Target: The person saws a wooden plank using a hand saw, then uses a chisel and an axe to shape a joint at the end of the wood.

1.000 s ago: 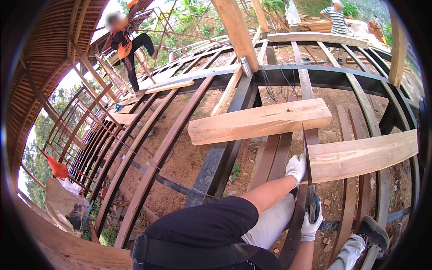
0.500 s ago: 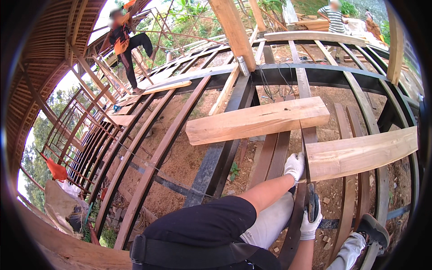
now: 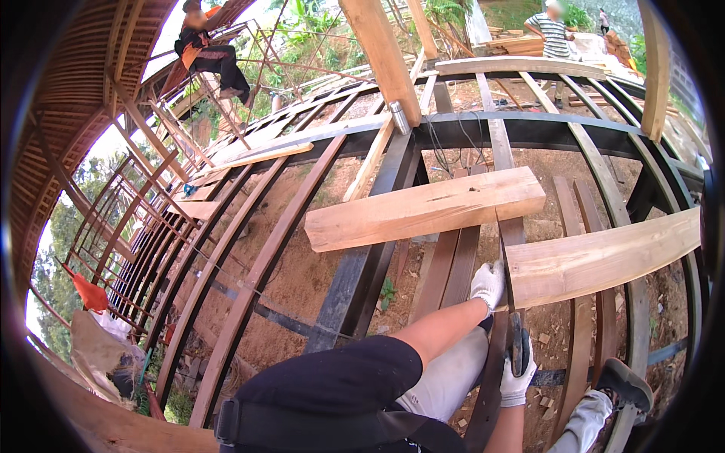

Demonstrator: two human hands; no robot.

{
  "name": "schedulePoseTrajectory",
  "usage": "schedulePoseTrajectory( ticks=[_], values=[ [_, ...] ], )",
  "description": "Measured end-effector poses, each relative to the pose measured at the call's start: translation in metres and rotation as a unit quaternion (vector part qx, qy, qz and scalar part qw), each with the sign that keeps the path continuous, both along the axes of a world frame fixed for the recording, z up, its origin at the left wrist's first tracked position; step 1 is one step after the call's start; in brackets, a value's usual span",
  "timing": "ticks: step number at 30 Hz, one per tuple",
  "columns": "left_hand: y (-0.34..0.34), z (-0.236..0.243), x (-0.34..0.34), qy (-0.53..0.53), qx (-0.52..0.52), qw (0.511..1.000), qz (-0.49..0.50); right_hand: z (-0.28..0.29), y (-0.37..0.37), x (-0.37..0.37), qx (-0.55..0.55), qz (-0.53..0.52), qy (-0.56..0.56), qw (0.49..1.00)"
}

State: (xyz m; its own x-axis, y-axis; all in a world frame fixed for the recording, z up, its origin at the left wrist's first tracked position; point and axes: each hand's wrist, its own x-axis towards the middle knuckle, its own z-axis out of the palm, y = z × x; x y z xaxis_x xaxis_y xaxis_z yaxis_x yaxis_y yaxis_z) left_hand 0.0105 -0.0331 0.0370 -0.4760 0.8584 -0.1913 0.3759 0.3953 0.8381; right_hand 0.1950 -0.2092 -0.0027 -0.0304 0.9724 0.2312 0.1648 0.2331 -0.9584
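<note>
My left hand (image 3: 487, 285), in a white glove, is curled beside the near end of a wide pale timber (image 3: 603, 253) on the right; what its fingers grip is unclear. My right hand (image 3: 517, 374), also gloved, is closed on the dark handle of what looks like a saw (image 3: 518, 340), whose thin dark blade points away from me along the timber's end, over a joist (image 3: 502, 158). Another thick timber (image 3: 423, 209) lies across the joists just beyond my hands.
Dirt and wood offcuts show beneath the curved frame (image 3: 532, 121). A steel flask (image 3: 399, 117) stands by an upright post (image 3: 377, 53). A person (image 3: 219, 64) is up on scaffolding at back left; another (image 3: 557, 34) stands at back right. An orange cloth (image 3: 89, 291) hangs at left.
The person on the scaffolding has lifted their lower leg and climbed off the planks. My view has shifted slightly; both my hands stay beside the timber's end.
</note>
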Motion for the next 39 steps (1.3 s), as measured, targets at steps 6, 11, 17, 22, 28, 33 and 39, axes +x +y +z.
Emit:
schedulePoseTrajectory(
  ticks=[6,11,17,22,28,33,39],
  values=[
    [-0.002,-0.005,-0.001,-0.003,0.001,1.000,-0.005,0.008,-0.002,-0.002,0.011,0.035,0.092,0.995],
    [-0.002,-0.005,-0.001,0.006,0.024,1.000,0.016,0.032,0.003,0.017,-0.089,0.118,0.086,0.985],
    [0.000,0.001,-0.001,0.001,0.009,1.000,0.010,0.052,0.008,0.011,-0.172,0.132,0.128,0.968],
    [-0.001,0.001,0.001,-0.009,0.010,1.000,0.014,0.041,0.003,-0.007,-0.103,0.029,0.026,0.994],
    [-0.004,-0.003,-0.001,-0.016,0.008,1.000,0.019,0.061,-0.008,-0.026,0.002,-0.040,-0.151,0.988],
    [-0.006,-0.017,0.006,0.025,0.049,0.998,0.030,0.072,-0.013,-0.030,-0.019,-0.070,-0.299,0.951],
    [0.011,-0.028,-0.006,-0.019,0.136,0.986,0.094,0.095,0.007,-0.045,-0.018,-0.089,-0.257,0.962]
  ],
)
